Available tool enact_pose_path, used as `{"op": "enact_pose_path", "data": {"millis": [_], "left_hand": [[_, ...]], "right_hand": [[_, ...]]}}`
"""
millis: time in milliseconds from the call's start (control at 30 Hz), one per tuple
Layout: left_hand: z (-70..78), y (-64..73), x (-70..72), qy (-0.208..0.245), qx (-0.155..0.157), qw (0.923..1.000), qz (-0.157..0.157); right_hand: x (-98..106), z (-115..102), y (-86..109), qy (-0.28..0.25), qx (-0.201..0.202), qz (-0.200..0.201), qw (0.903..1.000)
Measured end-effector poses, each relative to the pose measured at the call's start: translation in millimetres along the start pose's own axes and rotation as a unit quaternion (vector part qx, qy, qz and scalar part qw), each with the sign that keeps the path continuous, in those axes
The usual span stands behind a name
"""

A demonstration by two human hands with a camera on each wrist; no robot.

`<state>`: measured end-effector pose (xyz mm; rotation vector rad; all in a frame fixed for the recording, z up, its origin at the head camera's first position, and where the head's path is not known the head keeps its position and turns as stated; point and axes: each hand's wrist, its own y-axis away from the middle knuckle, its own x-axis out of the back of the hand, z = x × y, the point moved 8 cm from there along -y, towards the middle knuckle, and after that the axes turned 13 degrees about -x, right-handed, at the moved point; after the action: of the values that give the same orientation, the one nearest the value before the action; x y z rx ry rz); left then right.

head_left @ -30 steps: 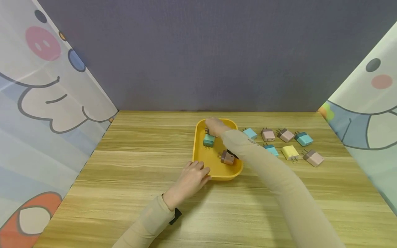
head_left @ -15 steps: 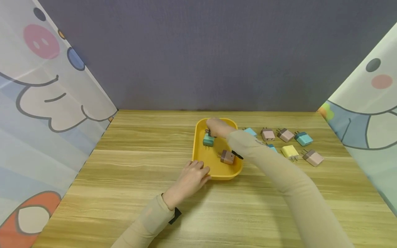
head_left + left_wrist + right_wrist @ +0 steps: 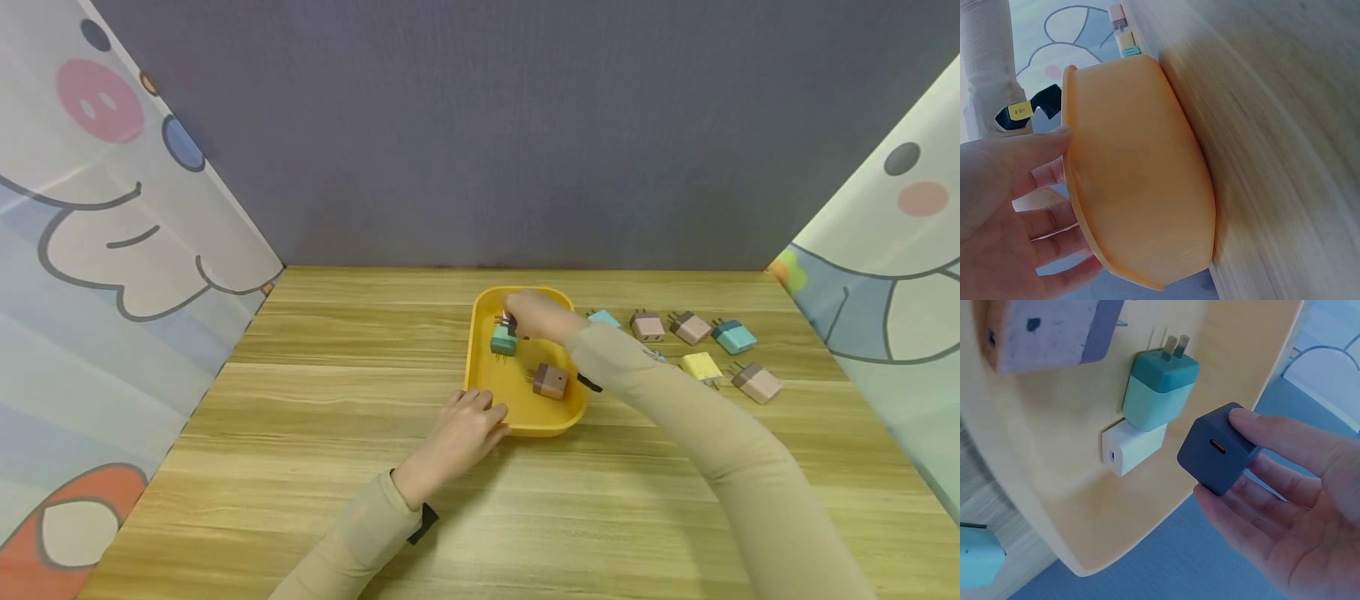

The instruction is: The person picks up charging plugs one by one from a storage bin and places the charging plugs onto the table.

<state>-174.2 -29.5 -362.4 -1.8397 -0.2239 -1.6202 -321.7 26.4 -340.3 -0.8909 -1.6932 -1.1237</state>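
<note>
A yellow plastic bin [image 3: 517, 417] stands on the wooden table. My left hand [image 3: 463, 429] grips its near left rim, with the thumb [image 3: 1047, 147] on the outer side and the fingers reaching over the edge. Above the bin's far part, my right hand [image 3: 542, 317] pinches a dark navy charger plug [image 3: 1217, 450] between thumb and fingertips, its port face showing in the right wrist view. Inside the bin lie a teal charger plug [image 3: 1161, 390], a white charger plug [image 3: 1135, 447] against it, and a pinkish-brown charger plug [image 3: 550, 381].
Several charger plugs lie on the table right of the bin, including a yellow one [image 3: 701, 367], a teal one [image 3: 735, 335] and a pink one [image 3: 757, 382]. My right sleeve [image 3: 697, 417] partly covers a blue one [image 3: 655, 355]. A grey wall [image 3: 480, 133] rises behind.
My right hand has drawn slightly right, still holding the dark charger plug, which shows more over the teal one. The left hand and bin have stayed put.
</note>
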Motion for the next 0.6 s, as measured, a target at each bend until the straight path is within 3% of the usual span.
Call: {"op": "enact_pose_path", "data": {"millis": [233, 600], "left_hand": [[0.5, -0.4, 0.3, -0.002, 0.001, 1.0000, 0.000], [0.9, -0.7, 0.5, 0.000, 0.002, 1.0000, -0.003]], "right_hand": [[1.6, 2.5, 8.4, 0.008, 0.023, 0.018, 0.9996], [6.4, 3.1, 27.3, 0.005, 0.026, 0.036, 0.9990]]}}
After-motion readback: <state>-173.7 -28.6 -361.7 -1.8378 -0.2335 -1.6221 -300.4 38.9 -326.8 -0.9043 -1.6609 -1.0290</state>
